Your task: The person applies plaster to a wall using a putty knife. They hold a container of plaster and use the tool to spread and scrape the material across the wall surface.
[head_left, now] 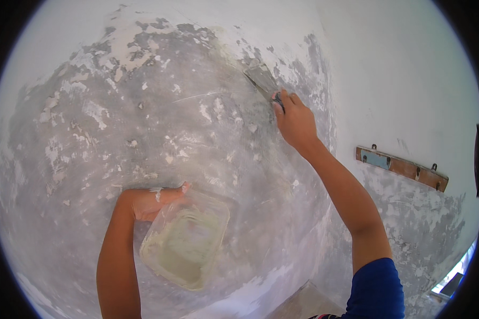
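Observation:
My right hand [294, 118] is closed round the handle of a putty knife [262, 80], raised to the upper right of the wall [197, 127]. The wide blade lies at or close against the surface, where old white paint meets bare grey. Lower down, my left hand [157, 202] grips the upper left edge of a clear plastic tub [224, 223]. Pale, creamy filler [189, 250] coats the tub's bottom and sides. A white smear of it marks my left hand. The fingers beneath the tub are hidden.
A wooden hook rail [402, 168] with a blue patch hangs on the adjoining wall to the right. Flaking paint [133, 50] edges the bare area above. A bright opening [455, 274] shows at the lower right rim, and a floor patch [306, 303] at the bottom.

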`<state>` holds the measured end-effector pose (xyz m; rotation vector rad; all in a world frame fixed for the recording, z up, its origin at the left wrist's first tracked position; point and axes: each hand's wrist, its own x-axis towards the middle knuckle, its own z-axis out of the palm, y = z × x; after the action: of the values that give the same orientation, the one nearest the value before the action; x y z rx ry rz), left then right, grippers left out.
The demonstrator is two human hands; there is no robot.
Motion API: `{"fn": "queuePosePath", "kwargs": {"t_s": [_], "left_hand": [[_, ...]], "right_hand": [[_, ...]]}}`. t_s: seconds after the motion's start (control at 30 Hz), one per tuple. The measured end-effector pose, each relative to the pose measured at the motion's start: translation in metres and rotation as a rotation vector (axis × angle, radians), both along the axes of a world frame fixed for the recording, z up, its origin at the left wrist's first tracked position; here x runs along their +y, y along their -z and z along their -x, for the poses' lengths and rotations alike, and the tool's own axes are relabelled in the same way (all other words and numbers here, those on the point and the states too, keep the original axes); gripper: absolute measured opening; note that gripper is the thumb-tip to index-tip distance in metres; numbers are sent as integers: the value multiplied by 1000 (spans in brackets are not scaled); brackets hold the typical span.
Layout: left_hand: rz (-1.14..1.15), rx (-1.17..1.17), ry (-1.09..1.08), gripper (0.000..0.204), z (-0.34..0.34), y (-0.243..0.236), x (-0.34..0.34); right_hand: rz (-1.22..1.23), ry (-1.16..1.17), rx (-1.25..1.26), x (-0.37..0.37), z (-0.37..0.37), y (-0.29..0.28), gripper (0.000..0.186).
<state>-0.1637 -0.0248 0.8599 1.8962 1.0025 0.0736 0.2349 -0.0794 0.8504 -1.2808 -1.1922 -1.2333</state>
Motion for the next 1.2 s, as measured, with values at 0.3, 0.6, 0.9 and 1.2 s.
{"fn": "queuePosePath", "kwargs": {"t_s": [0.3, 0.6, 0.9, 1.2], "left_hand": [[-22, -15, 8, 81, -7, 11, 13], [70, 44, 104, 83, -13, -2, -2], [6, 7, -8, 78, -10, 6, 8], [56, -7, 51, 76, -6, 4, 0]], "right_hand": [[314, -3, 209, -16, 36, 158, 45], [153, -158, 90, -66, 22, 99, 42], [219, 42, 205, -13, 15, 10, 41], [657, -34, 304, -94, 38, 124, 37]]}}
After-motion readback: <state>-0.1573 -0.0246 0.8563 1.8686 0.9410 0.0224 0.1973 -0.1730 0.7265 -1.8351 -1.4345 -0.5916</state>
